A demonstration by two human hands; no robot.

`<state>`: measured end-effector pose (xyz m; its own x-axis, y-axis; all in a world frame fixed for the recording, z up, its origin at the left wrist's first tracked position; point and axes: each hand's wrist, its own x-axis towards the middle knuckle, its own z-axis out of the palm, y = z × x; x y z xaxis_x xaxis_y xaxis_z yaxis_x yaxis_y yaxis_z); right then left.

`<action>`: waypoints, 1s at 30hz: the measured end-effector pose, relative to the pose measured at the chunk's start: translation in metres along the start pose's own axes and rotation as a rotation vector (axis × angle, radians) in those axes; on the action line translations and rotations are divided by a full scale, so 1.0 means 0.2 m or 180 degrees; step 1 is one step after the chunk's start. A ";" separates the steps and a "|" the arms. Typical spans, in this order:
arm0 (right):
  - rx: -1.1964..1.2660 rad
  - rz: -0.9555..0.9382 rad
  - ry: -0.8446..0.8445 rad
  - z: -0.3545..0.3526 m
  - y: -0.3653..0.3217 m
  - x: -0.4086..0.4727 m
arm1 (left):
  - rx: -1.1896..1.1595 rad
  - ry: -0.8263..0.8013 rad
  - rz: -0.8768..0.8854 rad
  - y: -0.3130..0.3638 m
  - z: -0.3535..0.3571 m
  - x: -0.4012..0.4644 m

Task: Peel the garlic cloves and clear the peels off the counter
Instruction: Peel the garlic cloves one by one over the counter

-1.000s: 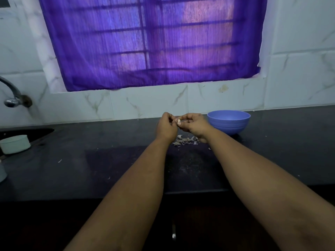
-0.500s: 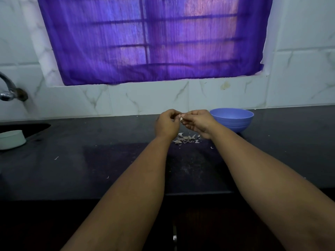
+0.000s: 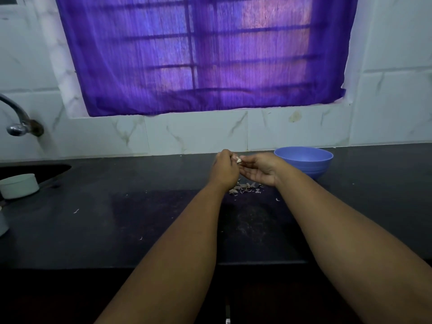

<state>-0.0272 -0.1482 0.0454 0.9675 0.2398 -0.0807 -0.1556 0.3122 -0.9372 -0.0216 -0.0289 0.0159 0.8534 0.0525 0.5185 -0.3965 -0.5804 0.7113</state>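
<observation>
**White clove pinched over a dark counter**

Black stone makes up the counter (image 3: 117, 230), and both bare forearms reach across it toward the tiled wall. The left hand (image 3: 225, 170) is curled, knuckles up, its fingertips closed on a small white garlic clove (image 3: 238, 160) held above the counter. The right hand (image 3: 260, 168) meets it from the other side, palm turned partly up, with its thumb and forefinger pinching the same clove while the other fingers curve loosely beneath. The clove sits between the two sets of fingertips, clear of the surface.

Directly under the hands lies a small heap of pale garlic peels (image 3: 244, 188) on the counter, with a few loose flakes scattered nearby. Just beside the right hand, toward the wall, stands a blue bowl (image 3: 304, 160); what it contains cannot be seen from this angle.

At the far left a metal tap (image 3: 16, 122) juts from the wall above the sink edge, and a small white round container (image 3: 19, 185) sits near it. A purple curtain (image 3: 198, 54) covers the barred window above the tiles.
</observation>
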 end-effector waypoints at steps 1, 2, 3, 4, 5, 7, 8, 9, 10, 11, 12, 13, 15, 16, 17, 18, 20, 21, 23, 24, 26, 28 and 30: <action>0.0029 0.0033 0.0006 0.00 -0.01 0.00 | -0.0049 -0.0026 -0.0029 0.00 0.00 0.00; 0.0077 0.0070 0.0018 0.01 0.00 0.00 | -0.0123 -0.0037 -0.0063 0.00 0.00 0.00; 0.0145 0.0101 0.0030 0.01 0.00 -0.01 | -0.0224 -0.0017 -0.0090 0.00 0.00 0.01; 0.0204 0.0100 0.0049 0.01 -0.01 -0.01 | -0.0347 0.0016 -0.0120 0.00 0.00 0.01; 0.0219 0.0060 0.0082 0.00 -0.01 -0.01 | -0.0481 0.0040 -0.0152 0.00 -0.01 0.01; 0.0181 -0.0104 0.0138 -0.01 -0.02 0.00 | -0.0653 0.0018 -0.0211 0.00 -0.01 0.01; 0.0164 -0.0193 0.0152 -0.02 -0.03 0.00 | -0.0701 -0.0017 -0.0237 0.00 -0.01 0.01; 0.0142 -0.0262 0.0169 -0.02 -0.03 0.00 | -0.0749 -0.0037 -0.0273 0.01 -0.01 0.00; 0.0110 -0.0318 0.0216 -0.03 -0.04 0.00 | -0.0795 -0.0027 -0.0305 0.02 -0.01 0.00; 0.0065 -0.0362 0.0296 -0.03 -0.04 0.00 | -0.0837 0.0015 -0.0332 0.02 -0.02 0.00; -0.0003 -0.0393 0.0395 -0.04 -0.04 0.01 | -0.0884 0.0076 -0.0362 0.03 -0.02 0.00; -0.0084 -0.0415 0.0477 -0.05 -0.04 0.01 | -0.0941 0.0131 -0.0417 0.03 -0.03 0.00; -0.0266 -0.0438 0.0561 -0.06 -0.05 0.01 | -0.0978 0.0142 -0.0527 0.04 -0.05 0.00; -0.0365 -0.0449 0.0577 -0.07 -0.05 0.01 | -0.0921 0.0092 -0.0536 0.04 -0.05 -0.01; -0.0452 -0.0464 0.0592 -0.07 -0.05 0.01 | -0.0761 0.0021 -0.0502 0.04 -0.05 -0.01; -0.0536 -0.0482 0.0612 -0.06 -0.05 0.01 | -0.0494 -0.0050 -0.0439 0.03 -0.05 -0.01; -0.0663 -0.0511 0.0639 -0.05 -0.03 0.01 | 0.0136 -0.0216 -0.0324 0.02 -0.05 -0.01; -0.0687 -0.0522 0.0648 -0.05 -0.03 0.02 | 0.0403 -0.0320 -0.0307 0.01 -0.04 0.00; -0.0686 -0.0543 0.0645 -0.05 -0.03 0.02 | 0.0725 -0.0490 -0.0311 0.00 -0.05 0.00; -0.0691 -0.0561 0.0627 -0.05 -0.03 0.03 | 0.0785 -0.0501 -0.0337 0.00 -0.05 0.00; -0.0766 -0.0617 0.0575 -0.06 -0.02 0.03 | 0.0768 -0.0450 -0.0406 0.00 -0.06 0.01; -0.0917 -0.0662 0.0558 -0.06 -0.02 0.04 | 0.0810 -0.0461 -0.0446 -0.01 -0.06 0.02; -0.1031 -0.0710 0.0576 -0.07 -0.01 0.04 | 0.0776 -0.0494 -0.0498 -0.01 -0.06 0.02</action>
<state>-0.0155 -0.1594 0.0421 0.9942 0.0252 0.1049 0.1042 0.0265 -0.9942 -0.0225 -0.0174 0.0223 0.9464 0.0429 0.3201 -0.1797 -0.7534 0.6325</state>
